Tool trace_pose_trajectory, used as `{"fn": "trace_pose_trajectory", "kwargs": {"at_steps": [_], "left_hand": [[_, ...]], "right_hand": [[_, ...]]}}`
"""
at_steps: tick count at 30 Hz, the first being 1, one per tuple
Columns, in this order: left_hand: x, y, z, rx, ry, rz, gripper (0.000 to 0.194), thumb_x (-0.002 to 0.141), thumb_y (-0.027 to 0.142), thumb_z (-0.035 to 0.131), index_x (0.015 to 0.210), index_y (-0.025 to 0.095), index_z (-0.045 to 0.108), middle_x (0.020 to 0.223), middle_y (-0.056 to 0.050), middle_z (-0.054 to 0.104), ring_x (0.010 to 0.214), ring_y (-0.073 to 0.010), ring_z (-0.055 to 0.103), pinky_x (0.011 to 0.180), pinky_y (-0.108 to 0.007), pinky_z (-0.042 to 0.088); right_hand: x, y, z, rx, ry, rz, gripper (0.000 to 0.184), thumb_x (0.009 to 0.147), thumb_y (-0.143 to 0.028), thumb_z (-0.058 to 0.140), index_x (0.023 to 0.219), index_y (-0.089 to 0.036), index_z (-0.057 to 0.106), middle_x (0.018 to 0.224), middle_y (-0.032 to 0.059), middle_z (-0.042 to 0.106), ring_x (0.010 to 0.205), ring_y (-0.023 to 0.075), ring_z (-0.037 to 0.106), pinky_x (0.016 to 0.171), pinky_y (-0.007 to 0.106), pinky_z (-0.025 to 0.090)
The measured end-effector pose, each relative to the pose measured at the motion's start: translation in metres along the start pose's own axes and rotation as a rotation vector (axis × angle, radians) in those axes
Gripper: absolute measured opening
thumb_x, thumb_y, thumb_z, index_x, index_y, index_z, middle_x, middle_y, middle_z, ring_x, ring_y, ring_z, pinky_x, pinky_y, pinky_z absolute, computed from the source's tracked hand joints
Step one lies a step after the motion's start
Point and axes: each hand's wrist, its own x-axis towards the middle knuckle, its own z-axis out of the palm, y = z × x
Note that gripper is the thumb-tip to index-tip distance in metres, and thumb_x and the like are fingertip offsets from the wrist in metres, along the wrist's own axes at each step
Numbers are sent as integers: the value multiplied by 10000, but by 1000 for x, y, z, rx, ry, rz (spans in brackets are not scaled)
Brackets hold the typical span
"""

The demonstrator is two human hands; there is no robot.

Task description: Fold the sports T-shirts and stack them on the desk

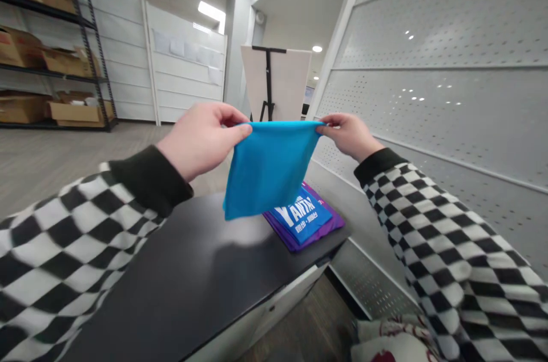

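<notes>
If my pinch slips, or a taut edge pulls free, the blue cloth [269, 168] could drop onto the black tabletop [162, 276] and crumple. My left hand [201, 139] is nearly closed, pinching one top corner; my right hand [349, 135] pinches the other – the cloth hangs between them, held in the air above a purple packet [330, 224].

The cloth [269, 171] is bright blue. The sleeves [440, 242] have black and white checks. The counter [184, 276] is black, and the bag [303, 219] on it is purple and blue.
</notes>
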Motion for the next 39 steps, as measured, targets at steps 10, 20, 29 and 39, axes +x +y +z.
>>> {"fn": "trace_pose_trajectory", "kwargs": {"at_steps": [10,20,29,39], "left_hand": [[-40,-89,218,96,-220,234,223,1082,259,622,1124,182,826,1155,-97,806,1123,-259,737,1030,-378,553],[-128,-133,306,295,-620,237,306,1130,210,482,1202,241,778,1172,-94,742,1083,-242,747,925,-350,586],[-131,-118,311,284,-633,379,276,1145,283,508,1079,217,768,1100,-97,742,1014,-247,740,873,-368,604],[-149,-117,296,181,-694,426,304,1065,394,591,931,243,819,950,-74,790,883,-240,781,718,-343,589]], "right_hand": [[-76,138,66,-71,-13,237,185,1009,-241,720,1141,-151,812,1166,100,811,1052,235,717,1007,400,556],[-225,235,164,-63,-118,317,309,963,-251,509,1180,-184,718,1215,137,793,1155,286,744,1076,446,562],[-241,262,142,-163,-166,244,307,943,-297,521,1165,-203,712,1263,159,762,1231,324,703,1130,496,539],[-181,190,129,-331,-136,119,459,1030,-337,522,1431,-181,681,1494,184,696,1421,365,628,1243,549,463]]}}
